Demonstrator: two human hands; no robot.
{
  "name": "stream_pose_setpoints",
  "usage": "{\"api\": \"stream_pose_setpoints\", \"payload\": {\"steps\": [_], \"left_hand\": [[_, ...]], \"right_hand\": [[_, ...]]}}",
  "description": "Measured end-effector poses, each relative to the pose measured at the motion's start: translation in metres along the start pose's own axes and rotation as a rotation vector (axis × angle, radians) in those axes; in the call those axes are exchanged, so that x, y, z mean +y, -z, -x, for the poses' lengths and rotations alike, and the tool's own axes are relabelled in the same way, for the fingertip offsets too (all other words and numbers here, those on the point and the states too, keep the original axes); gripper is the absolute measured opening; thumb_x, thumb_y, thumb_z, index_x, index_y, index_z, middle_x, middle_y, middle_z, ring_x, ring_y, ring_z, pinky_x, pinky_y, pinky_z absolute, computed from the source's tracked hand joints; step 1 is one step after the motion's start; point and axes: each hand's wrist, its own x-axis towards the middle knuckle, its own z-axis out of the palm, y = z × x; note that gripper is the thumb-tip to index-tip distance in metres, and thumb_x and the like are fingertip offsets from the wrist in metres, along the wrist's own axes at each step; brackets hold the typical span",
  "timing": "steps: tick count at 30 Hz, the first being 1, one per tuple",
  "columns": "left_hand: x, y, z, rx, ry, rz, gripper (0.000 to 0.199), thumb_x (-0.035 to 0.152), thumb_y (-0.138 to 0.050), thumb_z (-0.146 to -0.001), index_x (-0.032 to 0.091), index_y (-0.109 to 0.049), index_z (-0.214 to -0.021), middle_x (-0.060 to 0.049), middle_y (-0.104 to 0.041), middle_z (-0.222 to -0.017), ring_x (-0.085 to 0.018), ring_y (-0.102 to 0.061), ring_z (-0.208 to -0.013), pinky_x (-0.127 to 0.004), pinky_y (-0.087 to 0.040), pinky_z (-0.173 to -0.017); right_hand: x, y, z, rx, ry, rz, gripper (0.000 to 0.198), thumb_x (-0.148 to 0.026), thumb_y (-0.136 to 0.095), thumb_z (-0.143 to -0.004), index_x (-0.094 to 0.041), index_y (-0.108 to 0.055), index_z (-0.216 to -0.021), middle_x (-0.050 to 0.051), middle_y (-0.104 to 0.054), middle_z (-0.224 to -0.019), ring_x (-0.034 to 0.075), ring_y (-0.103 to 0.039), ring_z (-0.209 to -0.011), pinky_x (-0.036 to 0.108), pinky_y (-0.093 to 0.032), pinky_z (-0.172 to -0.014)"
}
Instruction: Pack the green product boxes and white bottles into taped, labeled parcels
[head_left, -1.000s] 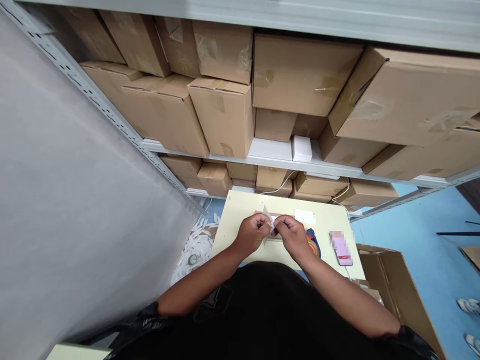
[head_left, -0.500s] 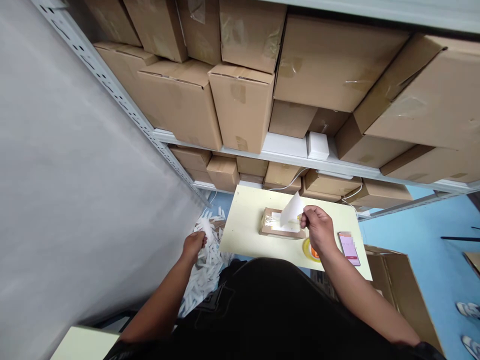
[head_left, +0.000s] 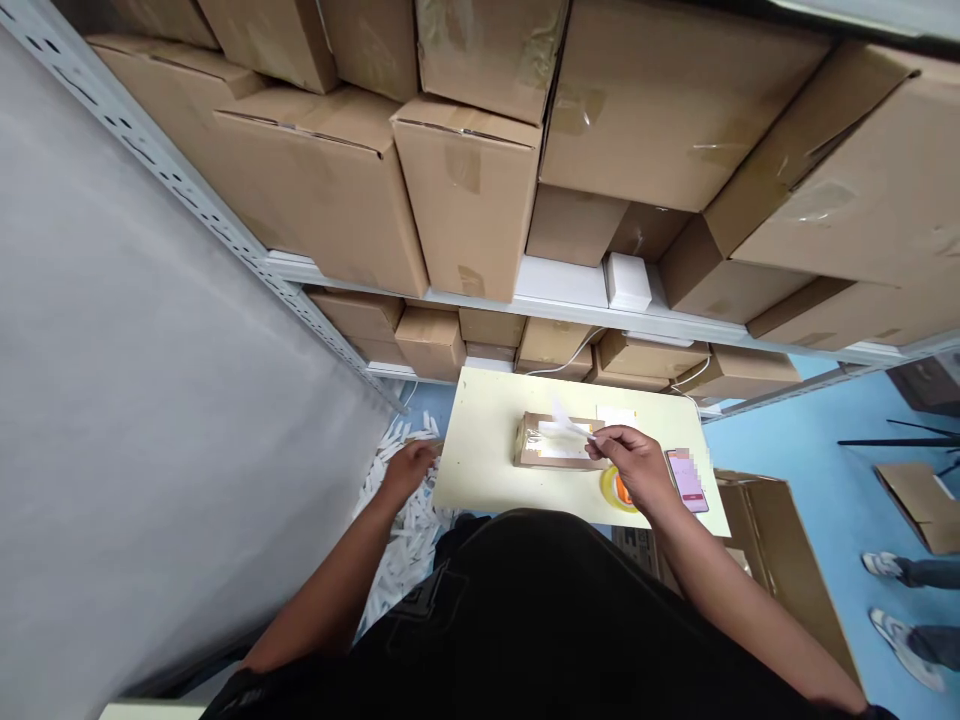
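My right hand (head_left: 630, 460) is closed in a pinch on a thin white paper sheet (head_left: 571, 424), which hangs over a small brown cardboard box (head_left: 525, 455). A white label (head_left: 551, 447) with yellowish marks lies on the box's top, beside shiny clear tape. Just off the table's left edge is my left hand (head_left: 407, 472), its fingers curled together; whatever they may hold is too small to make out. A roll of yellow tape (head_left: 609, 490) with an orange core lies under my right wrist, partly hidden.
The pale yellow table (head_left: 480, 400) also carries a phone (head_left: 686, 480) and another white sheet (head_left: 616, 414). White paper strips (head_left: 401, 550) are heaped on the floor at left. Shelves of cardboard boxes (head_left: 465, 200) stand ahead. An open carton (head_left: 780, 560) and a person's shoes (head_left: 904, 640) are at right.
The paper in my right hand has tipped lower over the box, and the hand has moved slightly left. My left hand has moved up and right towards the table edge.
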Motion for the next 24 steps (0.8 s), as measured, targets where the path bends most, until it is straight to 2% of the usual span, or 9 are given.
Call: {"api": "stream_pose_setpoints", "payload": {"steps": [2,4,6,8,11,14,19,21,24], "left_hand": [[0.058,-0.024,0.008,-0.231,-0.017,0.375,0.045,0.059,-0.059,-0.086,0.018,-0.071,-0.1,-0.01,-0.078,-0.095,-0.022,-0.074,-0.081,-0.032,-0.056,-0.07],[0.111,-0.042,0.018,-0.483,-0.015,0.572,0.057,0.069,-0.059,-0.086,0.015,-0.072,-0.099,-0.012,-0.076,-0.09,-0.02,-0.071,-0.072,-0.029,-0.052,-0.062],[0.152,-0.054,0.026,-0.646,-0.024,0.613,0.057,0.069,-0.065,-0.083,0.014,-0.073,-0.091,-0.009,-0.072,-0.078,-0.016,-0.065,-0.062,-0.026,-0.047,-0.055],[0.176,-0.063,0.031,-0.69,-0.089,0.599,0.044,0.058,-0.078,-0.077,0.015,-0.071,-0.085,-0.004,-0.068,-0.071,-0.013,-0.06,-0.058,-0.025,-0.044,-0.054],[0.186,-0.078,0.036,-0.629,-0.134,0.591,0.034,0.042,-0.085,-0.069,0.017,-0.066,-0.084,0.001,-0.063,-0.067,-0.011,-0.057,-0.057,-0.024,-0.043,-0.056],[0.181,-0.097,0.041,-0.458,-0.141,0.575,0.032,0.037,-0.081,-0.068,0.02,-0.06,-0.084,0.004,-0.061,-0.069,-0.011,-0.055,-0.059,-0.025,-0.044,-0.059],[0.164,-0.13,0.041,-0.158,-0.204,0.237,0.018,0.033,-0.071,-0.077,0.023,-0.057,-0.08,0.003,-0.062,-0.074,-0.015,-0.06,-0.07,-0.027,-0.044,-0.068],[0.157,-0.141,0.036,-0.114,-0.195,0.09,0.013,0.029,-0.068,-0.08,0.023,-0.057,-0.081,0.003,-0.065,-0.076,-0.017,-0.062,-0.074,-0.028,-0.045,-0.071],[0.15,-0.153,0.028,-0.124,-0.173,-0.095,0.009,0.024,-0.067,-0.082,0.024,-0.058,-0.084,0.0,-0.068,-0.08,-0.02,-0.065,-0.078,-0.029,-0.043,-0.072]], "right_hand": [[-0.004,0.003,-0.001,-0.082,-0.003,0.031,0.024,-0.042,-0.085,-0.071,-0.022,-0.077,-0.08,0.001,-0.073,-0.073,0.019,-0.069,-0.07,0.035,-0.058,-0.076],[-0.009,0.008,-0.003,-0.176,-0.009,0.073,0.018,-0.037,-0.082,-0.07,-0.022,-0.077,-0.079,0.001,-0.072,-0.073,0.018,-0.068,-0.07,0.034,-0.058,-0.074],[-0.013,0.015,-0.005,-0.254,-0.004,0.117,0.013,-0.032,-0.078,-0.069,-0.021,-0.076,-0.077,0.0,-0.071,-0.072,0.017,-0.067,-0.069,0.033,-0.057,-0.072],[-0.015,0.022,-0.009,-0.287,0.006,0.129,0.011,-0.029,-0.074,-0.068,-0.021,-0.076,-0.076,-0.001,-0.069,-0.072,0.016,-0.065,-0.068,0.032,-0.055,-0.07],[-0.005,0.033,-0.018,-0.248,-0.001,0.083,0.013,-0.03,-0.07,-0.07,-0.021,-0.074,-0.08,-0.001,-0.068,-0.072,0.016,-0.062,-0.066,0.031,-0.053,-0.067],[0.017,0.038,-0.034,-0.172,-0.017,0.126,0.015,-0.033,-0.07,-0.073,-0.021,-0.071,-0.083,-0.002,-0.065,-0.073,0.015,-0.059,-0.063,0.029,-0.049,-0.064],[0.056,0.039,-0.071,-0.082,0.072,0.516,0.01,-0.026,-0.059,-0.077,-0.023,-0.068,-0.08,-0.002,-0.066,-0.077,0.017,-0.059,-0.073,0.028,-0.044,-0.069],[0.069,0.039,-0.084,-0.097,0.096,0.694,0.014,-0.021,-0.055,-0.079,-0.023,-0.068,-0.082,0.0,-0.068,-0.081,0.018,-0.06,-0.077,0.028,-0.044,-0.072],[0.088,0.037,-0.098,-0.148,0.126,0.944,0.021,-0.013,-0.052,-0.084,-0.021,-0.071,-0.091,0.006,-0.07,-0.094,0.02,-0.061,-0.086,0.029,-0.045,-0.078]]}}
